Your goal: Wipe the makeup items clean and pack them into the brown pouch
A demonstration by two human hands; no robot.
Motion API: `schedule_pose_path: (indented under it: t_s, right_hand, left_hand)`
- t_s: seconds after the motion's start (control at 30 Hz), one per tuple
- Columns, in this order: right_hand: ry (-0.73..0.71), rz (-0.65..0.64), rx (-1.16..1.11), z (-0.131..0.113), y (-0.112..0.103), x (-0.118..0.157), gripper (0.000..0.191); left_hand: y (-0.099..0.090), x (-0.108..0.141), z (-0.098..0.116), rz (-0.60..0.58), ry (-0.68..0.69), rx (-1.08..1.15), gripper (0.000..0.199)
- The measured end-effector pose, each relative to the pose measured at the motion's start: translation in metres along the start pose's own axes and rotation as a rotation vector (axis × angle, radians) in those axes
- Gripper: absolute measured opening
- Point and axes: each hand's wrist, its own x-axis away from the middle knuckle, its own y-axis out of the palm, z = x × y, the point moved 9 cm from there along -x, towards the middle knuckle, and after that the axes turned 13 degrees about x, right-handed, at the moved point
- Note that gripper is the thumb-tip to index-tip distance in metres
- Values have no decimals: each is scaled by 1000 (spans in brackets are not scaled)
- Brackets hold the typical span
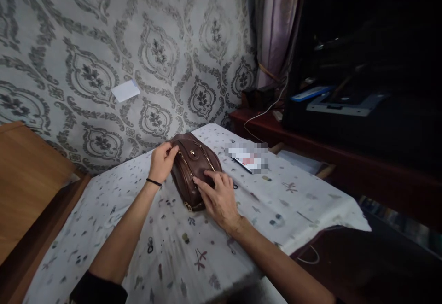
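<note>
A brown leather bag lies on the cloth-covered table, with gold-coloured zips along its upper face and a small metal emblem between them. My left hand pinches the bag's far left edge, thumb and forefinger at the end of a zip. Lower down, my right hand grips the bag's near right part. Its thumb tip rests by the near end of the same zip, and the forefinger lies on the leather a little apart from it. Whether the right fingers hold the zip pull I cannot tell.
To the right of the bag lie a dark pen and a blurred-out item. The patterned tablecloth hangs over the table's right edge. A wooden panel stands at left, a large dark screen at right, with a white cable beside it.
</note>
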Motion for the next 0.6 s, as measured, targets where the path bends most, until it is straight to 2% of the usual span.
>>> schedule_pose_path:
  t_s: [0.27, 0.47, 0.6]
  right_hand:
    - [6, 10, -32, 1, 1, -2, 31]
    - [77, 43, -95, 9, -3, -1, 37]
    - [139, 55, -97, 15, -4, -1, 38]
  left_hand:
    - [3, 16, 20, -15, 50, 68, 35]
    - [11, 24, 37, -162, 132, 63, 32]
    - [16, 19, 43, -228, 127, -79, 31]
